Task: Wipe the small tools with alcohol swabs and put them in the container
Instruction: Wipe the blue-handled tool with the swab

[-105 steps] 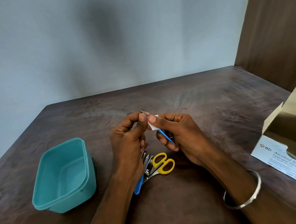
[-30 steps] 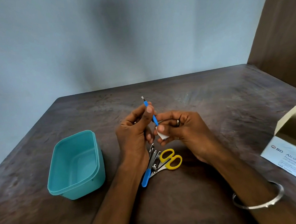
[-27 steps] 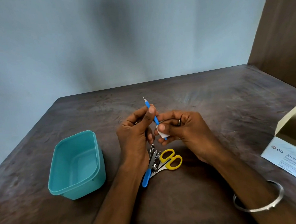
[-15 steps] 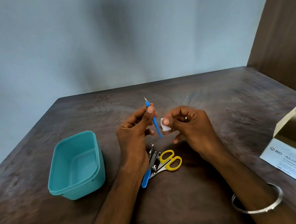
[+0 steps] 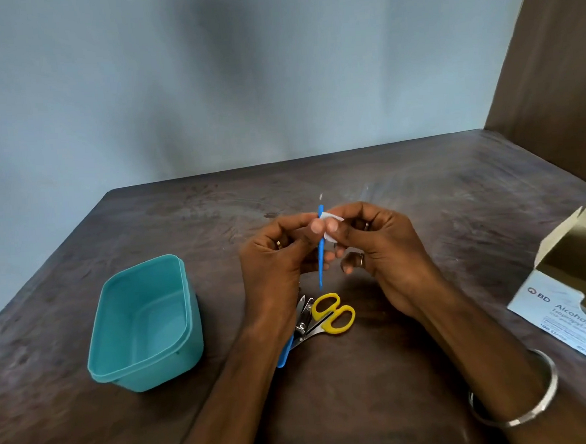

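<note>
Holding the thin blue tool point(image 5: 320, 254) upright, our left hand point(image 5: 276, 257) pinches it while our right hand point(image 5: 379, 251) presses a white swab point(image 5: 329, 216) to it. On the counter point(image 5: 421, 214), the teal container point(image 5: 143, 323) at left holds nothing; the open swab box point(image 5: 570, 294) stands far right.

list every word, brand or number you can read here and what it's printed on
"BD", with a small round logo before it, on the white face of the open cardboard box at the right edge of the table.
"Alcohol Swa", cut off by the picture's edge, on the same box face.
Smaller lines under that heading: too blurred to read.
The teal container, yellow-handled scissors and thin blue tool show no readable text.
</note>
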